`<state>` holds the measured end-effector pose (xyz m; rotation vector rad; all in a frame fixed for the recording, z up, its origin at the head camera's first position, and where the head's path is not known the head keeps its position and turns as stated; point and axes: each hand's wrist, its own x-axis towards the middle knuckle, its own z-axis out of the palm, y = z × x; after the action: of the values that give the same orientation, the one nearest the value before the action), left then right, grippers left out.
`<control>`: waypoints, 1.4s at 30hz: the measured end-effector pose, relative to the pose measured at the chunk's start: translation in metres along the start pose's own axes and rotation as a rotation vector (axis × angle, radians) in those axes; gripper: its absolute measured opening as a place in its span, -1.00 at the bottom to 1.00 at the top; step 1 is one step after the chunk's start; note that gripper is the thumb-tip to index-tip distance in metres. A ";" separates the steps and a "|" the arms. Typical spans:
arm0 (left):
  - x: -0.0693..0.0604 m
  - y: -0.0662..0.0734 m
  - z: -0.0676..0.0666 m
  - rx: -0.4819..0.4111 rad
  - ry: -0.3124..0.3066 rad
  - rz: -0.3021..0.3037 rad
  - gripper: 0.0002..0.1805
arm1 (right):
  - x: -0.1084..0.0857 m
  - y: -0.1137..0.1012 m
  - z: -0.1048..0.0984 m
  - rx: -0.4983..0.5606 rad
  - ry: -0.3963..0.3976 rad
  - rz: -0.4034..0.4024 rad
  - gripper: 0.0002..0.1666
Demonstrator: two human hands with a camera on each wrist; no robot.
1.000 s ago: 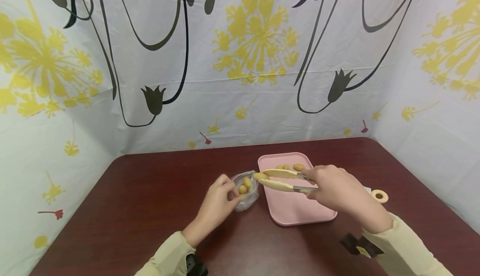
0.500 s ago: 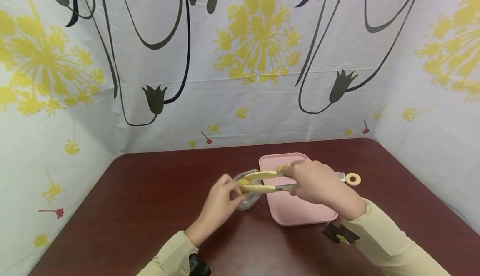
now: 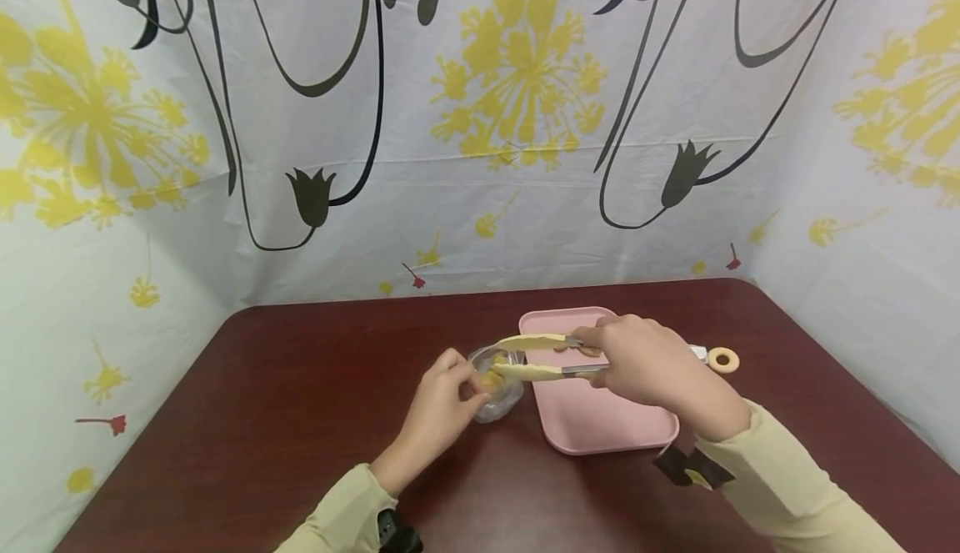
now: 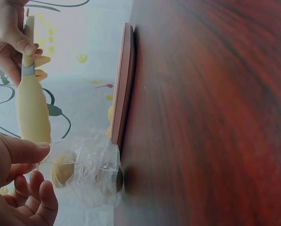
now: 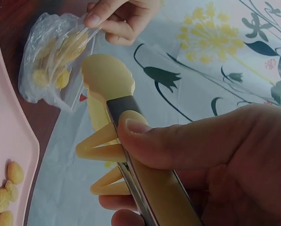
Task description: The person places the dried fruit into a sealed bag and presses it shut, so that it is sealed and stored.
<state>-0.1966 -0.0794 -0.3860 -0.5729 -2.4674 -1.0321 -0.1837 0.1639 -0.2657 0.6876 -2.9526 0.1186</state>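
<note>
The tongs point(image 3: 540, 372) our right hand point(image 3: 645, 363) is gripping are now reaching nearer our left hand point(image 3: 441, 394), which is pinching the bag point(image 5: 51, 61).

From where I stand, the counter point(image 3: 262, 403) looks like glossy, grained wood. The tray point(image 3: 600, 421) seems smooth plastic, while the bag point(image 5: 54, 61) is thin, crinkled clear plastic catching glints. The tongs point(image 5: 122, 104) pair metal with matt, plastic-looking heads; the backdrop point(image 3: 465, 261) is creased sheeting.

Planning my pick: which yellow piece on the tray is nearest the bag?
In the right wrist view, the topmost yellow piece on the tray; the other three lie lower, farther from the bag.
</note>
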 end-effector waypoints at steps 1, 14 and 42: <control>0.000 0.000 0.000 -0.003 -0.002 -0.001 -0.75 | -0.001 0.002 0.000 0.003 0.003 0.004 -0.60; -0.001 0.002 0.000 -0.035 0.016 -0.013 -0.75 | -0.013 0.030 0.005 0.014 -0.025 0.088 -0.53; -0.001 0.004 0.001 -0.041 -0.013 -0.022 -0.74 | -0.018 0.085 0.034 0.036 -0.075 0.268 -0.72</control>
<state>-0.1937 -0.0765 -0.3847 -0.5678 -2.4745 -1.0928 -0.2081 0.2446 -0.3063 0.3027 -3.1073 0.1711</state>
